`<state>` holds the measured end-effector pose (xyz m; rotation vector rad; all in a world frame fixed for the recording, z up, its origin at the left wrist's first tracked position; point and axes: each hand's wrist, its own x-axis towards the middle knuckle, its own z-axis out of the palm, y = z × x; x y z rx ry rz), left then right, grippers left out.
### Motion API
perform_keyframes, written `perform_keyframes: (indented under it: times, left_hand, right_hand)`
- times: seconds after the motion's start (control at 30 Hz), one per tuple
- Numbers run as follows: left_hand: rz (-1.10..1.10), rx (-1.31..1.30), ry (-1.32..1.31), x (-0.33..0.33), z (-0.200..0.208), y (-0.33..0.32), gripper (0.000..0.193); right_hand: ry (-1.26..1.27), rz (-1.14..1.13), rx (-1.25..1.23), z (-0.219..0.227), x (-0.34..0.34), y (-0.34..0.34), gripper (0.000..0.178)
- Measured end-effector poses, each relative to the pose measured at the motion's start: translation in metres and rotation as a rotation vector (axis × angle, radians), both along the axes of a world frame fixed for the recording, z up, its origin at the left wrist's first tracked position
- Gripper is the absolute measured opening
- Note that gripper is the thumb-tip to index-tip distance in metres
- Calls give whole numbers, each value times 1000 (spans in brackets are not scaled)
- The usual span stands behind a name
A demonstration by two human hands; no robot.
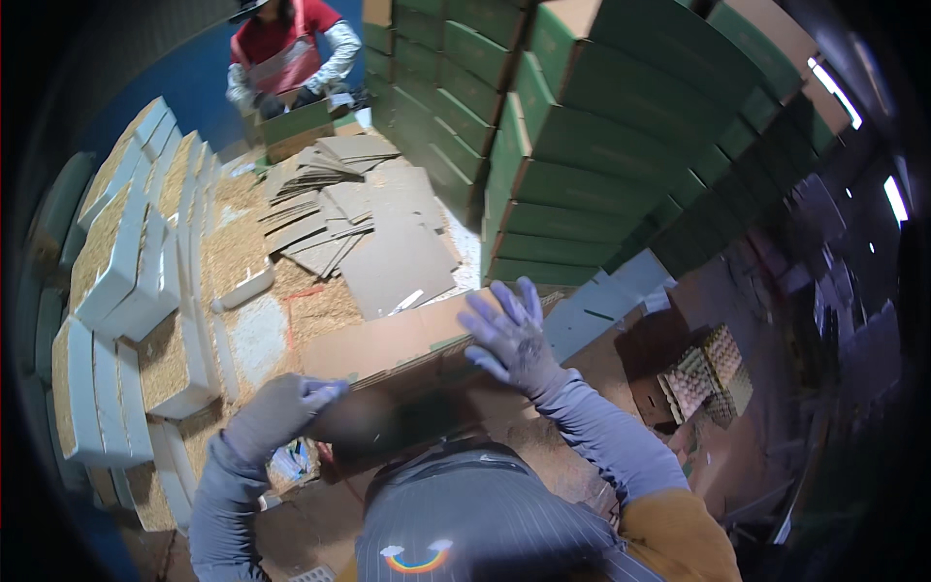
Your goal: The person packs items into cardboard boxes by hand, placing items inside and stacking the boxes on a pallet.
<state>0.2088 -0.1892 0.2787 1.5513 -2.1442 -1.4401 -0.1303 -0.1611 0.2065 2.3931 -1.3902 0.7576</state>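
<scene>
A cardboard box (398, 339) with brown flaps and a dark green side lies across the work surface in front of me; its near side is blurred. At the left end of the box, my left hand (276, 412), in a grey glove with purple fingertips, has its fingers closed together on the box's edge. My right hand (519, 339), gloved the same way, is at the box's right end. Its fingers are spread and hold nothing. Beyond the box lie flat cardboard sheets (402, 252) and a loose pile of smaller cardboard pieces (325, 194).
White trays (107, 272) filled with tan shavings are stacked along the left. Tall stacks of green boxes (572, 184) rise at the right. A co-worker (291, 58) handles another green box (296, 131) at the far end. Egg trays (713, 373) stand low on the right.
</scene>
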Motion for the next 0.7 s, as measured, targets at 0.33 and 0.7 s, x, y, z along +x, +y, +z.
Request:
perform_keyframes:
  times: [0.33, 0.7]
  left_hand:
    - [-114, -867, -401, -50, 46, 22, 52]
    - [145, -1519, -392, -84, -101, -23, 65]
  right_hand:
    - [-434, 787, -16, 48, 3, -19, 36]
    - [-187, 777, 379, -58, -39, 4, 63]
